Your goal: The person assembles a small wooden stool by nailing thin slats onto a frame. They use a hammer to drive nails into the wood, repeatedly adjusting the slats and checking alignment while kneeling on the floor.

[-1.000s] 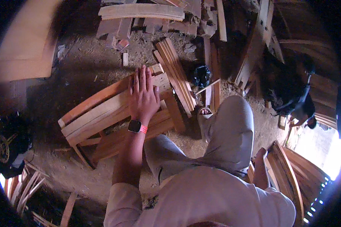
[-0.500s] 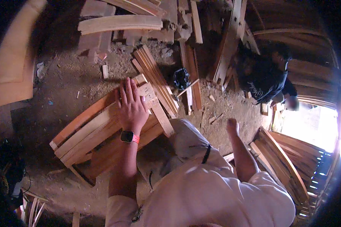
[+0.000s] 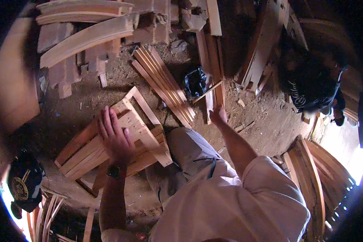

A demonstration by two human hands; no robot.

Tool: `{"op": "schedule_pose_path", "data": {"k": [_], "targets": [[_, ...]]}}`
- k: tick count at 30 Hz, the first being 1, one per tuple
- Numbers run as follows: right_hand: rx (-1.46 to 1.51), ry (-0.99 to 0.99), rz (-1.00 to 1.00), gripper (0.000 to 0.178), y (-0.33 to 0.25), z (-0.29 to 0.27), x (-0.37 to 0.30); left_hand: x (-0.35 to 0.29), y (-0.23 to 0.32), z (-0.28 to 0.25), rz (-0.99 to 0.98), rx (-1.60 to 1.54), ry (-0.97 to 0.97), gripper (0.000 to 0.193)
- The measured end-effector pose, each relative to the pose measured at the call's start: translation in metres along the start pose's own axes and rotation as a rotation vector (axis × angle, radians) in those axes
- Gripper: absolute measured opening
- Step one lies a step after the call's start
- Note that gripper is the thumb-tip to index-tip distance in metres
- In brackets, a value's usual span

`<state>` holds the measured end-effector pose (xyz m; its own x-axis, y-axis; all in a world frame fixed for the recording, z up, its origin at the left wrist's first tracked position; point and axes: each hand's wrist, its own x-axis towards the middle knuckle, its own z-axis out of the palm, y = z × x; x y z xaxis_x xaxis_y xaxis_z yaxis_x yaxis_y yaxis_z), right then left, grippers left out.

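My left hand (image 3: pixel 116 139) lies on top of a wooden frame (image 3: pixel 135 125) built of pale and reddish boards, with slats along its length. Its fingers are stretched out flat on the wood, and a dark watch is on the wrist. Ahead and to the right, my right hand (image 3: pixel 218 115) is held out low beside the near end of some long planks (image 3: pixel 211 90). Its fingers are too small and shaded to read. Just beyond it lie a thin stick (image 3: pixel 208 91) and a black plastic bag (image 3: pixel 195 82).
Narrow wooden strips (image 3: pixel 163 86) lie in a bundle ahead of the frame. Curved timbers (image 3: pixel 90 38) are stacked at the far left. Curved boards (image 3: pixel 306 181) stand at the right. One person (image 3: pixel 310 90) is at far right, another (image 3: pixel 25 181) at lower left.
My right hand has reached forward and left, toward the planks and stick. My left hand stays on the frame, which now sits turned a little differently. The view has shifted.
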<state>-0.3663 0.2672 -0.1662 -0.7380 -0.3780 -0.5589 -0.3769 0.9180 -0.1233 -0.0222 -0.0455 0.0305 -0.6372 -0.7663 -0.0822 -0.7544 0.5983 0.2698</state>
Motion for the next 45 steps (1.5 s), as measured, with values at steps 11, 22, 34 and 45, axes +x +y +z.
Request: {"op": "schedule_pose_path", "data": {"k": [11, 22, 34, 45], "targets": [[-0.096, 0.419, -0.177, 0.041, 0.063, 0.011, -0.002, 0.001, 0.01, 0.007, 0.082, 0.013, 0.161, 0.061], [0.223, 0.515, -0.228, 0.044, 0.08, 0.024, 0.006, -0.036, 0.004, 0.018, 0.036, 0.244, 0.392, 0.047], [0.42, 0.288, -0.465, 0.026, 0.142, -0.048, 0.045, -0.211, 0.018, 0.026, -0.082, -0.102, 0.209, 0.073], [0.712, 0.676, -0.626, 0.016, 0.23, -0.111, -0.027, -0.217, 0.0, 0.076, -0.362, 0.219, 0.053, 0.038]]}}
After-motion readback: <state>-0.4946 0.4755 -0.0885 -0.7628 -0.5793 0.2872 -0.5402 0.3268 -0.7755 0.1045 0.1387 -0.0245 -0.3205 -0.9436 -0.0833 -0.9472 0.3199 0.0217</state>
